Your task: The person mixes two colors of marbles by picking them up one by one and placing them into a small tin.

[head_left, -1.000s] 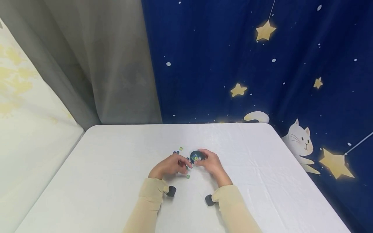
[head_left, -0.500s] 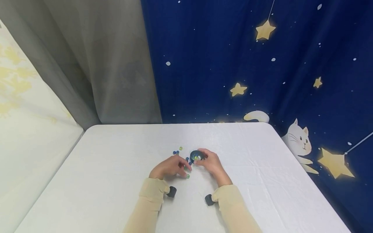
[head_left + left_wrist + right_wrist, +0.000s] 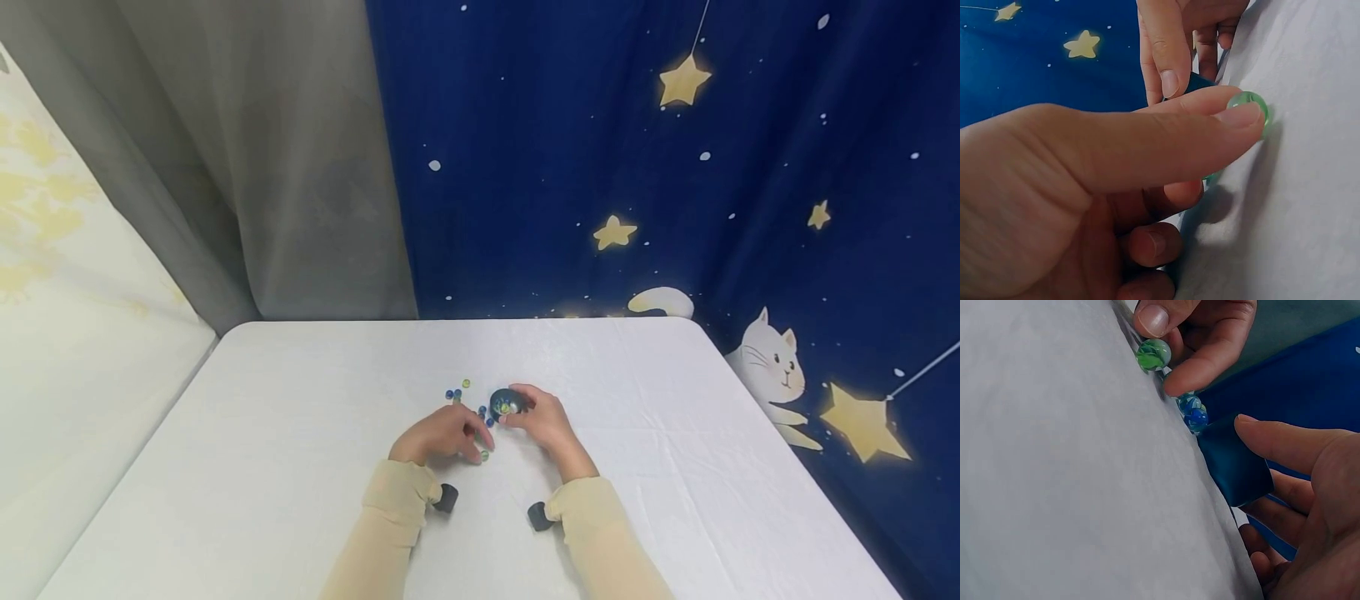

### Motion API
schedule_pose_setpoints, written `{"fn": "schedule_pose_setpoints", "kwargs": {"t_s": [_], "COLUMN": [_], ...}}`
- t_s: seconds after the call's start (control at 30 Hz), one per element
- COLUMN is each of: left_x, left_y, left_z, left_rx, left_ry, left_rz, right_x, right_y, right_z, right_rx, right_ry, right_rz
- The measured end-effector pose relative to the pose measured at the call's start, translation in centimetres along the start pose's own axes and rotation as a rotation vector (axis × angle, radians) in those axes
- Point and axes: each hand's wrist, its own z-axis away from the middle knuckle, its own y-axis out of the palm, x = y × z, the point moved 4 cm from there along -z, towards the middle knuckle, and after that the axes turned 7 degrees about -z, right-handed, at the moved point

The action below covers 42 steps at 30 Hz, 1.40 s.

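Your left hand [image 3: 438, 433] sits slightly nearer to you than 0.5 s ago, its thumb drawn in at a green marble [image 3: 1154, 355]. That marble lies at practically the same spot on the white table [image 3: 300, 383], so I judge that you are at the stage of taking hold of it, with no lift achieved.

Left hand: your thumb overlaps the marble and your index finger reaches just beside it. I cannot tell whether these 2 digits pinch it. Your other fingers are curled back.

Right hand: your right hand [image 3: 547, 421] grips a dark blue cup [image 3: 1232, 462], thumb near the rim and fingers around the far side. The cup's position is unchanged; its mouth faces up, with at least 1 yellow-green marble [image 3: 505, 409] inside.

Remaining items: 1 blue marble [image 3: 1196, 417] lies just beside the cup. Farther off, 2 more blue marbles [image 3: 449, 394] and 1 loose yellowish marble [image 3: 466, 383] lie beyond your left hand.
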Motion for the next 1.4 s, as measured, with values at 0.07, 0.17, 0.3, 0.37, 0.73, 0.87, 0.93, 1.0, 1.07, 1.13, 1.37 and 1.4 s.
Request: {"fn": "schedule_pose_setpoints", "kwargs": {"t_s": [0.07,0.17,0.3,0.37,0.73,0.87,0.93,1.0,1.07,1.13,1.37,1.4], "left_x": [0.1,0.2,0.4,0.6,1.0,1.2,1.3,1.4,1.6,1.7,1.7,1.7], "left_y": [0.0,-0.1,-0.4,-0.6,-1.1,-1.7,-1.9,-2.0,-2.0,-2.0,-2.3,-2.4], "left_z": [-0.1,-0.2,-0.2,-0.2,-0.2,0.0,0.0,-0.1,-0.2,-0.3,-0.5,-0.5], "left_rx": [0.0,0.001,-0.002,-0.005,-0.051,-0.127,-0.164,-0.188,-0.206,-0.222,-0.291,-0.309], "left_ry": [-0.002,0.003,0.021,0.03,0.053,0.048,0.035,0.02,0.0,-0.012,-0.034,-0.043], "left_rz": [-0.005,-0.003,0.03,0.057,0.162,0.168,0.163,0.162,0.165,0.172,0.197,0.201], "right_x": [0.0,0.1,0.1,0.1,0.0,0.0,-0.1,-0.2,-0.3,-0.4,-0.3,-0.3], "right_y": [0.0,0.1,0.1,0.1,0.2,0.2,0.2,0.2,0.2,0.2,0.4,0.4], "right_z": [-0.1,-0.2,-0.3,-0.3,-0.4,-0.4,-0.5,-0.5,-0.5,-0.5,-0.7,-0.7], "right_rx": [-0.002,-0.003,-0.007,-0.008,-0.011,-0.018,-0.017,-0.017,-0.016,-0.016,-0.015,-0.015], "right_ry": [0.001,0.003,0.003,0.005,0.004,-0.001,-0.002,0.003,0.008,0.017,0.021,0.018], "right_rz": [-0.004,-0.008,-0.017,-0.021,-0.006,-0.003,-0.004,-0.006,-0.01,-0.015,-0.016,-0.017]}}
